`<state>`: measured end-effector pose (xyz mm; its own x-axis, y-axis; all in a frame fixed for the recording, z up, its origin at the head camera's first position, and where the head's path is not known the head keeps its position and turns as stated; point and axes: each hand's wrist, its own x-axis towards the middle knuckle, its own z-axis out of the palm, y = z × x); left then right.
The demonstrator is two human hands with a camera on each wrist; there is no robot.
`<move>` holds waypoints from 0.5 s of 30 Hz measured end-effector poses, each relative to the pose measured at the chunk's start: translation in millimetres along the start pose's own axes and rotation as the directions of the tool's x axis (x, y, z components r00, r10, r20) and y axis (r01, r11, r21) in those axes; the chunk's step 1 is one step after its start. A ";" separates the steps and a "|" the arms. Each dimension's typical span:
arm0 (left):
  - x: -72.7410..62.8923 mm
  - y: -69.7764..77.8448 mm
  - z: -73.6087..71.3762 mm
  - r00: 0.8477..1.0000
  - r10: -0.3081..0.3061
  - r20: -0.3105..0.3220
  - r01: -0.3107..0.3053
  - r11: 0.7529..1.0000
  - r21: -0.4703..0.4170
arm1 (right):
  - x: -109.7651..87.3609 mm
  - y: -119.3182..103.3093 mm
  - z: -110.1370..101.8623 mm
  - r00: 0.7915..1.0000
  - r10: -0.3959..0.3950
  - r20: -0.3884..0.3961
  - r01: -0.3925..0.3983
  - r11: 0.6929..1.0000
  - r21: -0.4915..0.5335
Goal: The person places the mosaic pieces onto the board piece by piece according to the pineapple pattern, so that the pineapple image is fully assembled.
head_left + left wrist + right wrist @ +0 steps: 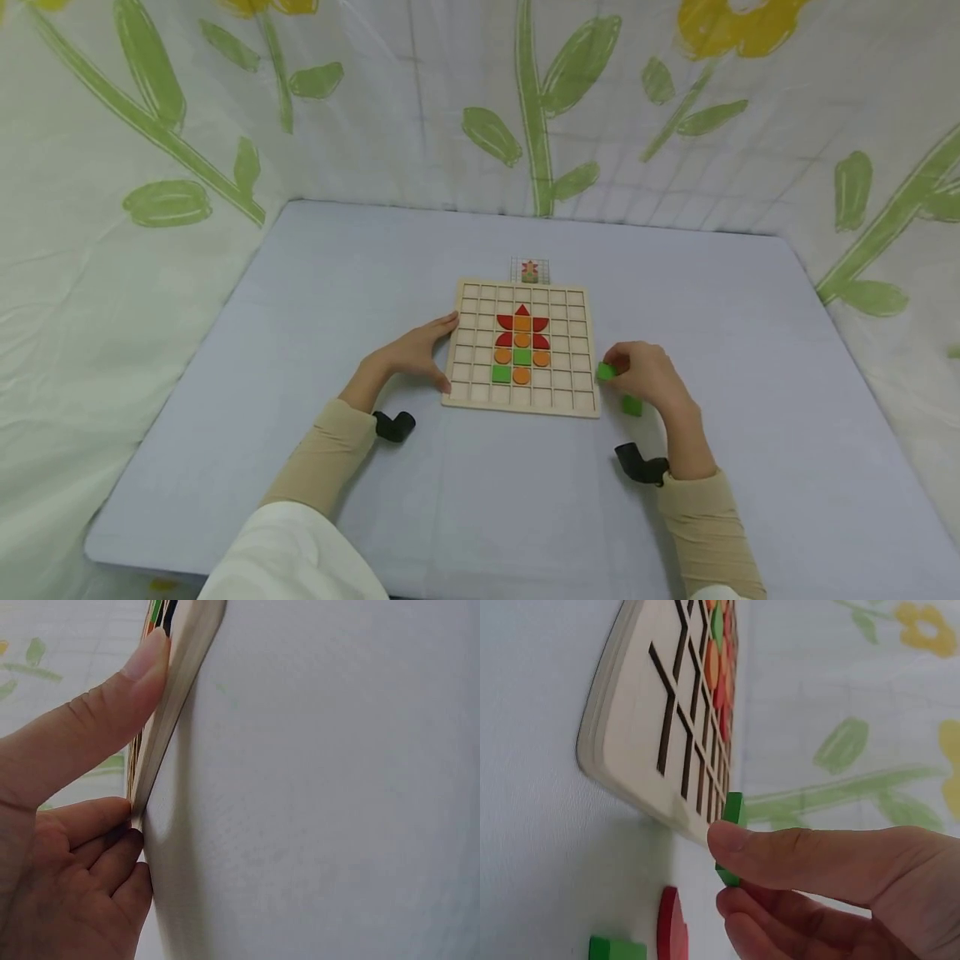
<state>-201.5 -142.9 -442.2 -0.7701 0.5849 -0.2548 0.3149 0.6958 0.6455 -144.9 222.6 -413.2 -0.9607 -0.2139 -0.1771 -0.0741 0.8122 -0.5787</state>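
Note:
A square wooden grid board point(555, 398) lies on the table, with red, orange and green pieces set in its middle. My left hand point(411, 350) touches the board's left edge, thumb and fingers spread apart along it; the left wrist view shows the thumb point(112, 720) against the side. In my right hand point(645, 371) a green square block point(606, 372) is pinched between thumb and fingers, just off the board's right edge. Below that hand lies another green block point(632, 406). Beside it, in the right wrist view, lies a red piece point(669, 922) with a curved edge.
A small pattern card point(529, 271) showing a similar figure lies at the board's far edge. The pale table point(465, 500) extends around the board, and a white curtain point(450, 75) with painted flowers hangs behind. Black wrist mounts point(395, 427) sit on both forearms.

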 end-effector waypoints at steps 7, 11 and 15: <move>0.5 -0.9 -0.6 1.000 -0.014 0.008 0.014 1.000 0.009 | 8.0 -12.4 12.1 1.000 0.009 0.023 -0.010 0.999 0.049; 2.5 -0.4 -0.4 1.000 -0.009 0.011 0.009 1.000 0.013 | 10.3 -20.0 17.3 0.999 0.014 0.032 -0.015 0.999 0.047; 2.6 -0.3 -0.5 1.000 -0.016 0.014 0.016 1.000 0.014 | 12.2 -26.3 21.0 0.999 -0.022 0.026 0.021 0.999 0.039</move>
<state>-203.9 -141.8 -442.7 -0.7672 0.5794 -0.2752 0.3106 0.7109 0.6310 -149.1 187.2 -416.8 -0.9515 -0.2459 -0.1848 -0.0840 0.7857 -0.6129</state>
